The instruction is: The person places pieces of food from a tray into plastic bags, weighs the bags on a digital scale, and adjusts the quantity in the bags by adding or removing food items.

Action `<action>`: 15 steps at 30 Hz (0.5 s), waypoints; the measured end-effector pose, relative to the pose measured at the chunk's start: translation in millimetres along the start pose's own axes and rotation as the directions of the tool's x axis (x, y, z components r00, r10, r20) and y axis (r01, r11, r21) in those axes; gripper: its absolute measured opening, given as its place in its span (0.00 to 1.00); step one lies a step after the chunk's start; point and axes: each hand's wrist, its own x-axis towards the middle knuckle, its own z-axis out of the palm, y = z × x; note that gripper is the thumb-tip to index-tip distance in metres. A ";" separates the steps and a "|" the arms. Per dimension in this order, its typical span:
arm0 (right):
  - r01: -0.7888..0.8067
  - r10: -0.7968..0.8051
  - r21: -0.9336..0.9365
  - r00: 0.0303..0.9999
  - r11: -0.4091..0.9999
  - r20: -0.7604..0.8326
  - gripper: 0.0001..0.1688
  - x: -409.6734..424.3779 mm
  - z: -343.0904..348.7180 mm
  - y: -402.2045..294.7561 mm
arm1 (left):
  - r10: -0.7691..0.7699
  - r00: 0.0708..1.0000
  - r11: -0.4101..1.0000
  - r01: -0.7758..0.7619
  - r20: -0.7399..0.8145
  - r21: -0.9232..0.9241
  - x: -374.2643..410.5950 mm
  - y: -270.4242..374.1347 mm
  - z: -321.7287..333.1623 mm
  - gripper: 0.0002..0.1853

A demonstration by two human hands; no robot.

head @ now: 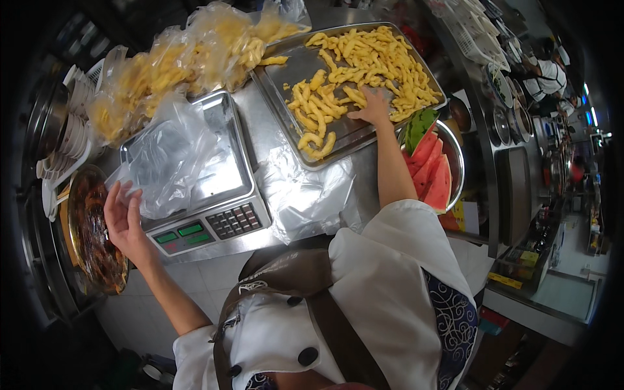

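My left hand (123,214) is beside a clear plastic bag (168,151) that lies on the pan of a digital scale (243,161); its fingers are apart and curled at the bag's edge, and whether they pinch the film is unclear. My right hand (373,106) reaches over a metal tray (273,105), fingers spread, touching or just above yellow battered strips (358,96). More strips (380,53) are heaped at the tray's far right, with a smaller group (314,105) nearer its left side. Crumpled plastic bags (309,195) lie between scale and tray.
Filled bags of yellow strips (190,53) line the back left. A metal bowl (458,161) with watermelon slices (431,170) stands right of the tray. Stacked white bowls (75,117) and a round dish of dark food (92,234) are at left. People (548,78) stand far right.
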 end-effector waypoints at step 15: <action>-0.005 -0.007 0.034 0.930 0.999 0.366 0.49 -7.8 -15.7 -109.1 | 0.138 0.990 0.981 -0.132 -0.030 0.142 -9.1 -2.2 8.1 0.24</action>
